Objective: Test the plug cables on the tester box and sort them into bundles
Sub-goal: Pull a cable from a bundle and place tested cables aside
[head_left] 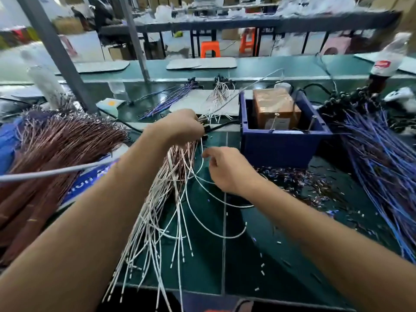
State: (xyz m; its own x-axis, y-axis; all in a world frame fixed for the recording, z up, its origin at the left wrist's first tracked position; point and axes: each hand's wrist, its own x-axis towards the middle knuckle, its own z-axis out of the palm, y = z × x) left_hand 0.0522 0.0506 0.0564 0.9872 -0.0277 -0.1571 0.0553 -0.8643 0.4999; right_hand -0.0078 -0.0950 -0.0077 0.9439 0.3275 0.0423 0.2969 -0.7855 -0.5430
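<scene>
My left hand point(180, 127) grips the top of a thick bundle of white and brown plug cables point(166, 206), whose loose ends fan down over the table's front edge. My right hand point(225, 170) is just right of the bundle, fingers curled, pinching one thin white cable point(202, 163) that loops below it. The tester box point(275, 110), brown and wrapped, stands inside a dark blue bin point(279, 143) to the right of both hands. Small sorted bundles, one blue point(171, 100) and one white and brown point(219, 93), lie behind my left hand.
A big heap of brown cables point(56, 149) fills the left side. A heap of blue cables point(380, 167) covers the right. Cut wire scraps point(304, 183) litter the green table. A soda bottle point(387, 61) stands at the far right. A grey post point(56, 52) rises at the left.
</scene>
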